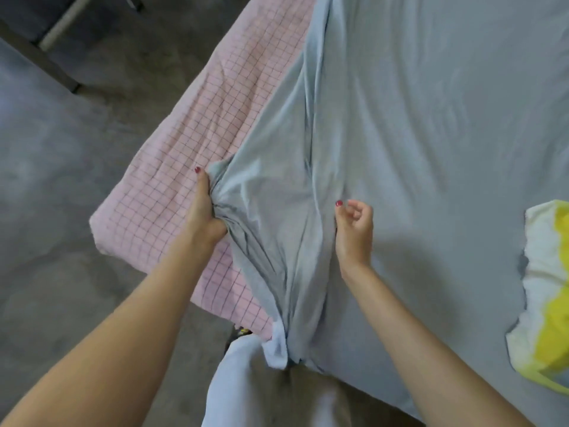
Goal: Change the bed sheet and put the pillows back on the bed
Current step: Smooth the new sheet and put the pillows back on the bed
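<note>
A light blue-grey sheet (431, 134) covers most of the bed, its edge bunched in folds near the corner. Under it shows a pink sheet with a dark grid (172, 186), bare along the bed's left side and corner. My left hand (204, 211) grips a gathered wad of the blue-grey sheet's edge above the pink corner. My right hand (354, 229) hovers over a long fold of the same sheet with its fingers loosely curled and nothing in them. No pillow can be made out.
A white and yellow cloth (545, 291) lies on the bed at the right edge. Grey floor (61, 211) runs along the left of the bed. A dark piece of furniture with a pale bar (61, 23) stands at the top left.
</note>
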